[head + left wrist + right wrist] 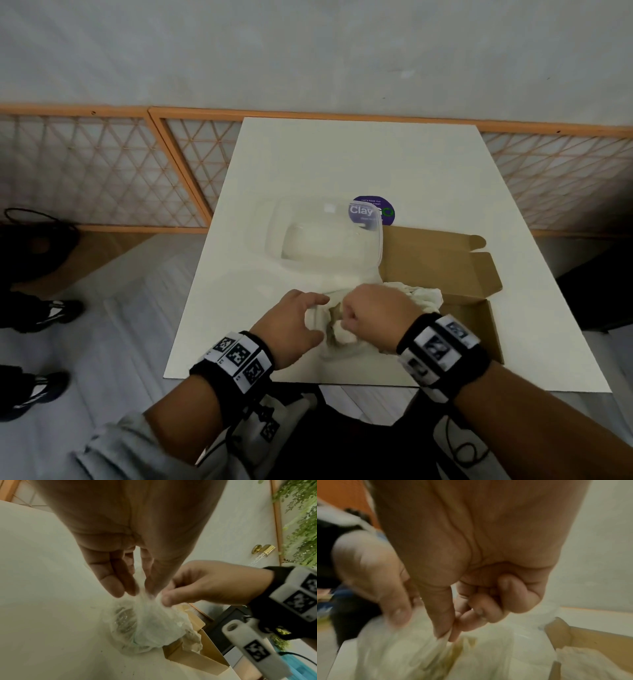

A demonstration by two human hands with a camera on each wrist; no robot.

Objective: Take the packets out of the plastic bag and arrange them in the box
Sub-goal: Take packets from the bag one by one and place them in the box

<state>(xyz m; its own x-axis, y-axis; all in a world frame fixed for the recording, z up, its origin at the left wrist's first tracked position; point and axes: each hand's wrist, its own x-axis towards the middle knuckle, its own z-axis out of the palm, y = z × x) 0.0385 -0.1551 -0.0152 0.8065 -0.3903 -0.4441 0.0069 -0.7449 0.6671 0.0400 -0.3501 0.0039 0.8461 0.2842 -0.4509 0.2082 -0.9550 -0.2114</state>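
Note:
A thin, crumpled translucent plastic bag (pixel 334 330) lies on the white table (pixel 342 154), just left of an open cardboard box (pixel 445 267). My left hand (pixel 317 317) pinches the bag's bunched top between thumb and fingers. My right hand (pixel 342 318) pinches the same top from the right, its other fingers curled. In the left wrist view, dim shapes of packets (pixel 123 622) show through the bag (pixel 145 628). In the right wrist view, my thumb and forefinger (pixel 449 634) nip the film of the bag (pixel 419 655). Crumpled white paper (pixel 421 294) lies in the box.
A clear plastic tub (pixel 325 236) stands behind the bag, next to a round purple sticker (pixel 371 209). The table's near edge is just under my wrists. A person's shoes (pixel 44 315) are on the floor at left. A wooden lattice screen (pixel 102 164) runs along the back.

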